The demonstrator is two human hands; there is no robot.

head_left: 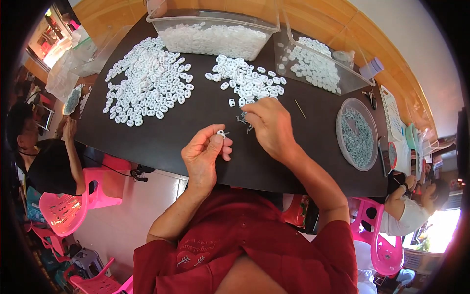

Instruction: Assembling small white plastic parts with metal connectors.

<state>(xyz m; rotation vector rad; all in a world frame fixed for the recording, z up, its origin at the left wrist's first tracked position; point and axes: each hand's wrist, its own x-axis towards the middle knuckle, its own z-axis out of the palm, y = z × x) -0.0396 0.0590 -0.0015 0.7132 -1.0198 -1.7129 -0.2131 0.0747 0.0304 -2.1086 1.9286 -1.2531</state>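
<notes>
A small white plastic piece point(221, 132) is pinched between thumb and fingers of the left hand point(203, 154), held up over the table point(203, 109) toward the middle of its near edge; a thin metal screw seems to stick out of it. The right hand point(269, 125) reaches in with bent fingers over a little cluster of loose screws point(241, 119) – whether its fingertips grasp one, I cannot tell.

Just beyond that cluster lies a small heap of white two-holed oval pieces point(252, 81), and a larger heap of ovals point(147, 81) spreads toward the table's left edge. Along the far edge stands a clear plastic bin point(215, 20) part-filled with white pieces; a second clear bin point(352, 85), also holding some, sits toward the far right corner, a purple-lidded cup point(372, 67) at its end. A thin brass-coloured rod point(300, 109) lies between the right hand and the round clear tub point(353, 102) of screws near the right edge. Past the left edge – beside a pink plastic chair point(63, 210) – sits a person in black point(54, 164).
</notes>
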